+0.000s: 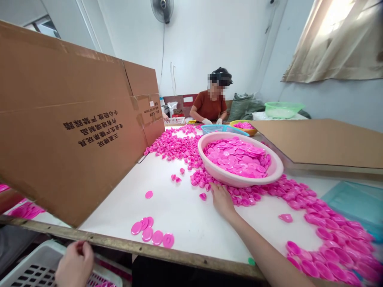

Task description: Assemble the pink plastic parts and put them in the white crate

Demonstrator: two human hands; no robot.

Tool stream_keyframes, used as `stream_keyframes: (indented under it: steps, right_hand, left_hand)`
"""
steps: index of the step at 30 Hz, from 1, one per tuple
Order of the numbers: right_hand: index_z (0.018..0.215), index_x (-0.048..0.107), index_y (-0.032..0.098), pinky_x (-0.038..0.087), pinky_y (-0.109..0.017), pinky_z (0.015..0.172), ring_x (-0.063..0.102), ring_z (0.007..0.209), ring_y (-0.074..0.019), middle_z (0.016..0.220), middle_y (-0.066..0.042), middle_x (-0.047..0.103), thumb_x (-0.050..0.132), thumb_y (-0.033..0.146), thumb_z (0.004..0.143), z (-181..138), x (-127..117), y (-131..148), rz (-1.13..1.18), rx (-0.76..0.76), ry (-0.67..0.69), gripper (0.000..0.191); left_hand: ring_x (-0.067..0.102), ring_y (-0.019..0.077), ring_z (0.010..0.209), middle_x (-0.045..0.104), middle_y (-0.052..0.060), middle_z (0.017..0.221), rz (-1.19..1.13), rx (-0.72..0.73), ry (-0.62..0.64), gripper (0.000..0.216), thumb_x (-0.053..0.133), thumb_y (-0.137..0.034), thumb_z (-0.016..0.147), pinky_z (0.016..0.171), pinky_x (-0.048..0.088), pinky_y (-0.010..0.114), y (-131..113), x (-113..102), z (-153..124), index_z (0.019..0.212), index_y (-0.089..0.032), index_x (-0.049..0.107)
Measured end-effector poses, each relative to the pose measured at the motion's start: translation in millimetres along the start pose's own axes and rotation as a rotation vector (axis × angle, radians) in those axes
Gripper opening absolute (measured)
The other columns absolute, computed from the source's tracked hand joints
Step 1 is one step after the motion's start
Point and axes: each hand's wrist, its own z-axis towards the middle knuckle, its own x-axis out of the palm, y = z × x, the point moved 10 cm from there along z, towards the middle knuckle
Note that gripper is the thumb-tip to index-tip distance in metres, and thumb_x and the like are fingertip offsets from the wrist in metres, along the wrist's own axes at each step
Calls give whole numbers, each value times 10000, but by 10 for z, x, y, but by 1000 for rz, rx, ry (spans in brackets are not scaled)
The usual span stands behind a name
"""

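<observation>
My right hand (223,200) reaches across the white table to the heap of small pink plastic cups (200,178) at the near side of a pale pink basin (241,182). Its fingers are stretched out and touch the heap; the fingertips are partly hidden. Inside the basin lie many flat pink plastic discs (236,157). Over a white plastic basket (36,267) below the table edge, my left hand (76,263) is closed, thumb against curled fingers. Whatever it may hold is hidden. Several loose pink discs (147,234) lie near the table's front edge.
A large cardboard box (74,119) stands on the left, and a cardboard sheet (323,143) lies to the right. More pink pieces (335,239) spread along the right side. Across the table sits a co-worker (209,104) in white gloves, behind a blue basket (224,130).
</observation>
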Motion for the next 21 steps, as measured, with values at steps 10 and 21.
stream_keyframes:
  steps: [10,21]
  right_hand:
    - [970,577,158,416,-273,752,500,838,-169,938,-70,460,502,90,713,-407,233,596,574,-32,222,277]
    - [1038,578,168,383,-300,790,502,888,-201,916,-77,579,512,222,763,-377,285,649,540,-128,288,287]
  left_hand:
    - [501,242,888,546,114,951,82,521,304,293,275,-216,827,716,398,342,-2522,722,43,977,-146,516]
    - [520,169,899,543,36,990,-700,735,543,416,519,-377,741,810,414,310,-3005,329,-684,1113,-223,412]
